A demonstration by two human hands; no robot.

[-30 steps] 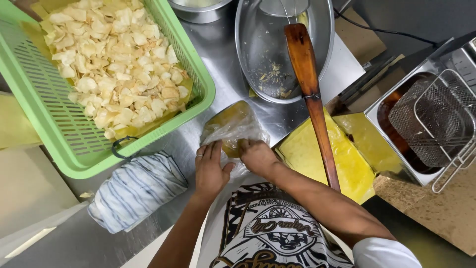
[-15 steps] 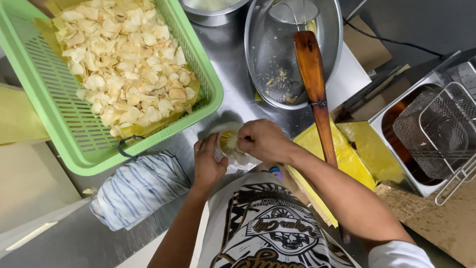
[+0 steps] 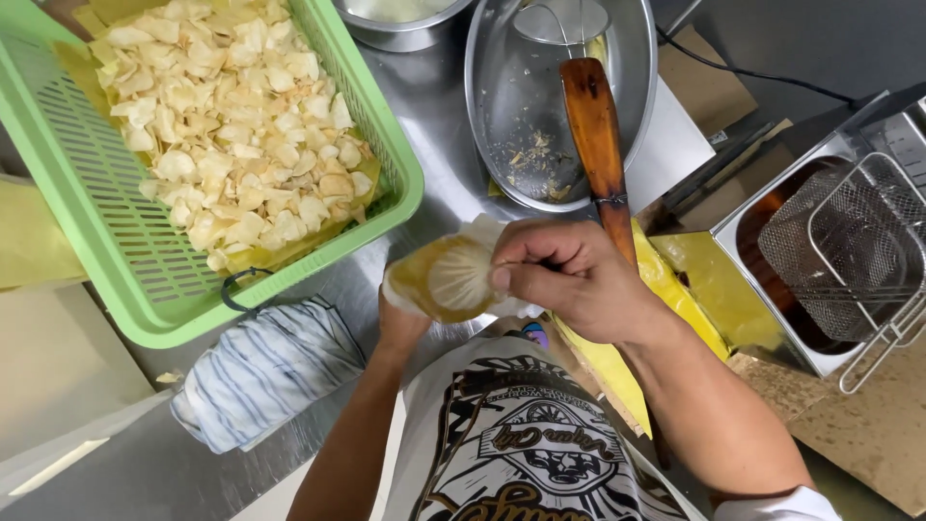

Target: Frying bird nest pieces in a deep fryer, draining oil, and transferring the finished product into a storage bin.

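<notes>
A small clear plastic bag of chips (image 3: 446,280) is held up in front of my chest, its mouth gathered into pleats. My right hand (image 3: 569,280) pinches the gathered top of the bag with thumb and fingers. My left hand (image 3: 400,326) supports the bag from below and is mostly hidden behind it. The green plastic basket (image 3: 145,309) full of pale fried chips (image 3: 231,125) lies on the steel counter just left of the bag.
A striped cloth (image 3: 265,371) lies on the counter below the basket. A steel bowl (image 3: 521,116) with crumbs holds a wooden-handled skimmer (image 3: 593,135). A fryer with a wire basket (image 3: 849,260) stands at right, beside yellow sheets (image 3: 694,280).
The bag has risen off the counter toward my chest. My right hand has closed over its top and gathered the mouth; my left hand slid underneath.
</notes>
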